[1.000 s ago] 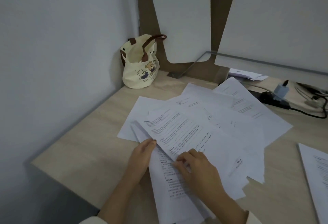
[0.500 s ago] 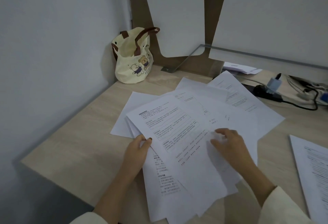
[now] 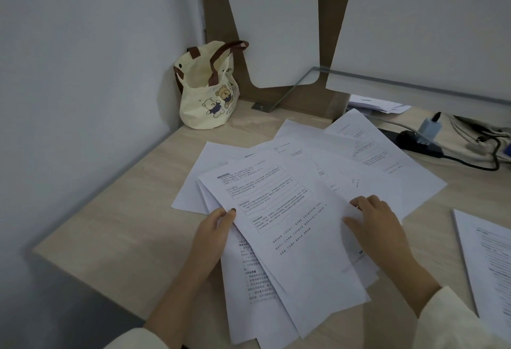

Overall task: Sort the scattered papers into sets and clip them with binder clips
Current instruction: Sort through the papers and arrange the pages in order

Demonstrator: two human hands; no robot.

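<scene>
- I'm looking down at a pale wood surface pushed into a corner, with a plain grey wall on the left and white panels standing at the back.
- A cream tote bag with brown handles and cartoon bears sits upright in the far corner, against the wall.
- The papers lie fanned and overlapping across the middle of the surface, printed side up, with their corners pointing different ways.
- One top sheet, carrying boxed blocks of text, lies slanted over the rest, nearest me.
- My left hand pinches the left edge of that sheet. The thumb is on top and the fingers are tucked out of sight beneath.
- My right hand rests palm-down on the sheet's right side, thumb flat on the paper and fingers bent. I cannot tell whether those fingers have caught an edge or only press down.
- Both wrists come out of cream sleeves at the bottom of the view.
- A separate printed stack lies at the right edge, well apart from the fanned pile.
- Behind the pile, a black power strip holds a pale plug adaptor, and a dark cable trails off to the right.
- A few more folded sheets sit at the back, under the right panel.
</scene>
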